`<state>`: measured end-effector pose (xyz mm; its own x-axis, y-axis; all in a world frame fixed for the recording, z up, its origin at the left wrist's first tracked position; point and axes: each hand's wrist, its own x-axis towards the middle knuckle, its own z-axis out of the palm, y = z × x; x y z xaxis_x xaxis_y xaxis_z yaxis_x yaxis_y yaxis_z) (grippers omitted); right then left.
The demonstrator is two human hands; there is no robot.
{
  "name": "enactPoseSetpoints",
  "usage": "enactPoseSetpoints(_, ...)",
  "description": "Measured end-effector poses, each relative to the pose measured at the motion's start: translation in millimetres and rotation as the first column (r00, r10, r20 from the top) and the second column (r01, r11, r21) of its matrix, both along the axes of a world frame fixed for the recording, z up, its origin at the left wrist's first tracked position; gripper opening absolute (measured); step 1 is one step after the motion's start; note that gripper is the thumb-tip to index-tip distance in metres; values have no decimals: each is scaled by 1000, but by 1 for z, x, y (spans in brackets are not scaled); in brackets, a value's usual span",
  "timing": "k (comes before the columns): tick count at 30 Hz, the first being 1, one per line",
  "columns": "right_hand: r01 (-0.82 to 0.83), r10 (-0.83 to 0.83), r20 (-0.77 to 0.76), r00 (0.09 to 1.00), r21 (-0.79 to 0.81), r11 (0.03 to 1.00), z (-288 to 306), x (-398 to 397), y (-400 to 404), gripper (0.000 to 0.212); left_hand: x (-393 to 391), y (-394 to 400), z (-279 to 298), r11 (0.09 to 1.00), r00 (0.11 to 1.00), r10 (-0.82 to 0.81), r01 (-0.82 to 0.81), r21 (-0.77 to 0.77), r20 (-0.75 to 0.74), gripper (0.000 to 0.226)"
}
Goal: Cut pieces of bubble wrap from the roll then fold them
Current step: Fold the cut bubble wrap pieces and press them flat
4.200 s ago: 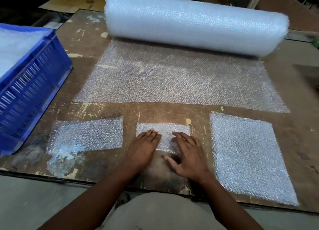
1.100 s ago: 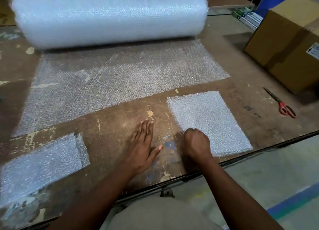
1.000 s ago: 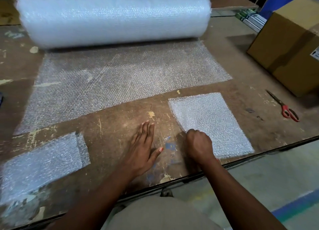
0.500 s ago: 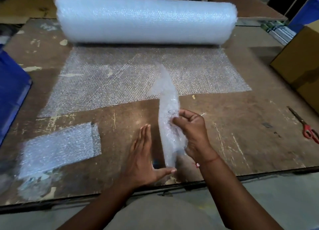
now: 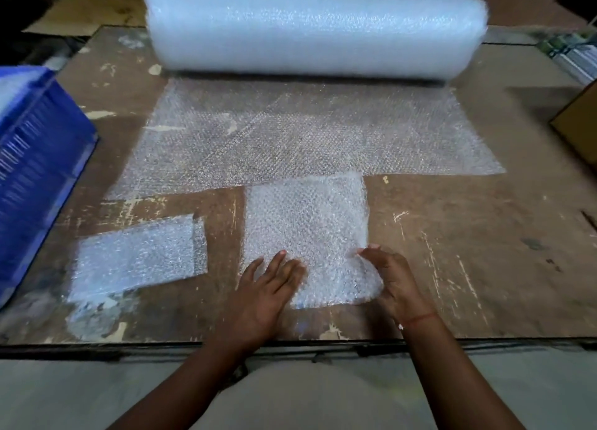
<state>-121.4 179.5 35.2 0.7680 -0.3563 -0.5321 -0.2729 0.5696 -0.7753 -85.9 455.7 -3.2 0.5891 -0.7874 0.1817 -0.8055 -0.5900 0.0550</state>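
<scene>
A big bubble wrap roll (image 5: 316, 29) lies across the far side of the table, its unrolled sheet (image 5: 307, 132) spread toward me. A cut square piece (image 5: 307, 226) lies flat in front of me, its far edge overlapping the sheet's edge. My left hand (image 5: 268, 287) rests flat on the piece's near left corner, fingers apart. My right hand (image 5: 391, 278) pinches its near right corner, which curls up off the table. A folded piece (image 5: 139, 255) lies to the left.
A blue slotted crate (image 5: 35, 171) stands at the left edge of the worn wooden table (image 5: 484, 252). A brown cardboard box corner (image 5: 578, 123) shows at the right. The table's front edge runs just below my wrists.
Half a second ago my right hand held the piece upright in the air; now it lies spread flat in front of me with my left hand on it.
</scene>
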Motion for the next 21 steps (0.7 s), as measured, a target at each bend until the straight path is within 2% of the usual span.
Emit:
enactPoseSetpoints(2, -29, 27, -17, 999, -149, 988, -19, -11, -7, 26, -1, 3, -12, 995, 999, -1, 7, 100, -54, 90)
enactPoseSetpoints(4, -77, 70, -38, 997, -262, 962, -27, -23, -14, 24, -3, 5, -20, 988, 994, 2, 14, 151, -105, 109)
enactPoseSetpoints(7, -133, 144, -11, 990, -457, 880, -25, -41, -25, 25, -7, 7, -20, 992, 989, 2, 17, 129, -151, 95)
enactPoseSetpoints(10, -256, 350, 50, 935, -586, 769, -30, -60, -48, 47, -10, 8, -17, 995, 977, -6, 28, 99, -212, 87)
enactPoseSetpoints(12, -355, 529, 14, 849, -725, 590, -30, -67, -65, 59, -11, 9, -17, 995, 975, -4, 25, 94, -220, 84)
enactPoseSetpoints(14, -407, 640, -62, 765, -818, 407, -28, -69, -76, 59, -11, 8, -19, 998, 973, -1, 17, 68, -232, 79)
enactPoseSetpoints(21, -396, 706, -82, 703, -870, 293, -25, -59, -82, 49, -12, 8, -17, 1000, 971, 13, -11, 8, -237, 73)
